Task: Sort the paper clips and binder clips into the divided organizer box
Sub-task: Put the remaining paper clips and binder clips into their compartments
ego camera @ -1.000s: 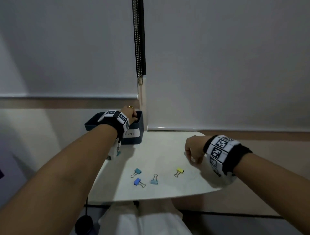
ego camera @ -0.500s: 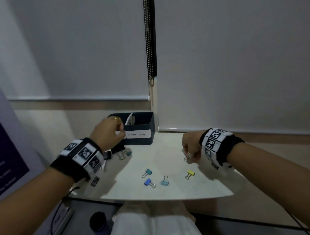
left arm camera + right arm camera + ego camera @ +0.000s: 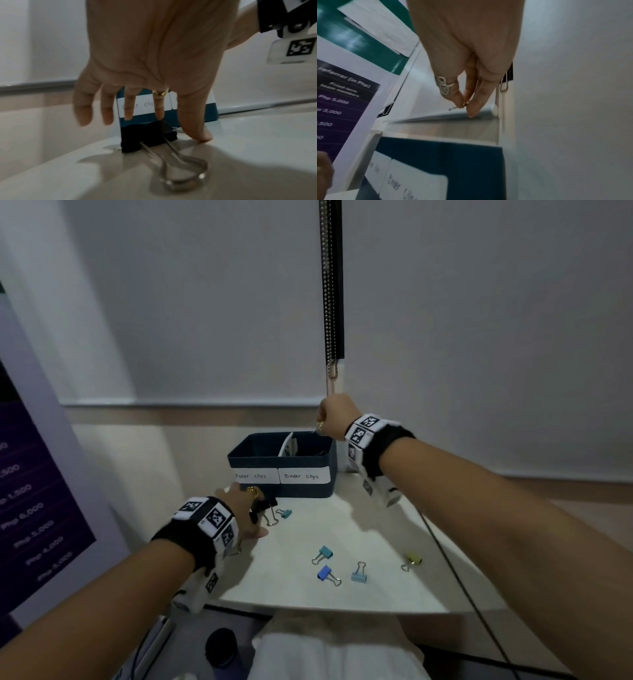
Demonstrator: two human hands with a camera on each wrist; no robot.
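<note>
Right hand (image 3: 334, 415) now above "Binder clips" label (image 3: 303, 476)

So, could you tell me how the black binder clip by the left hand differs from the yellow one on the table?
The black binder clip is clearly larger than the yellow binder clip. The black one lies just in front of the organizer box, under the left hand; the yellow one lies alone near the table's right edge. Both lie on the table, unsorted, with silver wire handles.

Matt box, shiny wire handles

Black binder clip (image 3: 148, 136) has glossy metal handles; organizer box (image 3: 281, 470) carries paper labels; table (image 3: 359, 529) smooth.
</note>
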